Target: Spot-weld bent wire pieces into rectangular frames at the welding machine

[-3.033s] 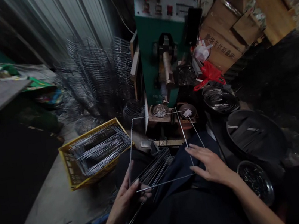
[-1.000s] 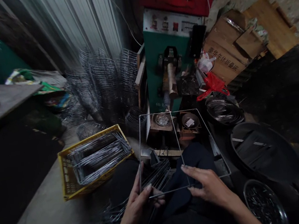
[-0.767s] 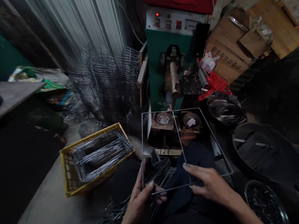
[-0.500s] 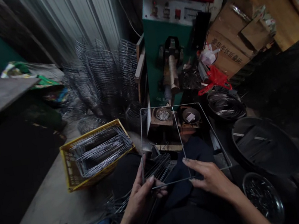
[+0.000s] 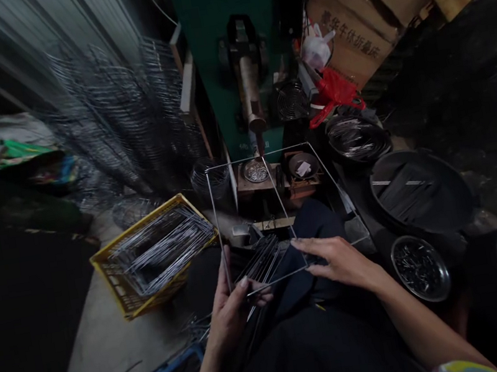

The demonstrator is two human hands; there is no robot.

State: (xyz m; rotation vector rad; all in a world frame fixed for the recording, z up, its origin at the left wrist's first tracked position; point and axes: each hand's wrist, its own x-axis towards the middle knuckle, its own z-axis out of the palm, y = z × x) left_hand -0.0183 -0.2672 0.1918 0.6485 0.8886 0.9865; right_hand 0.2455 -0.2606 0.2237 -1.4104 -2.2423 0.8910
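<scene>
A rectangular wire frame [image 5: 279, 197] with a middle bar is held up in front of me. My left hand [image 5: 231, 308] is closed around its near left corner, thumb pressed on the wire. My right hand [image 5: 344, 259] pinches the lower end of the middle bar, close to the near edge. The frame's far edge overlaps, in the picture, the lower tip of a green machine [image 5: 205, 61] with a thick copper-coloured arm. Below the frame, a bundle of loose metal wires [image 5: 262, 259] rests by my lap.
A yellow crate [image 5: 128, 302] of wire frames stands left, before stacked wire baskets [image 5: 123, 111]. A dish of small metal pieces [image 5: 256, 171] sits under the machine arm. On the right are a black basin [image 5: 440, 206], a metal bowl [image 5: 421, 269] and cardboard boxes [image 5: 346, 26].
My view has shifted, so the machine and crate appear further left and the machine higher. Both hands keep their hold on the wire frame, which sits slightly higher and further left in the picture.
</scene>
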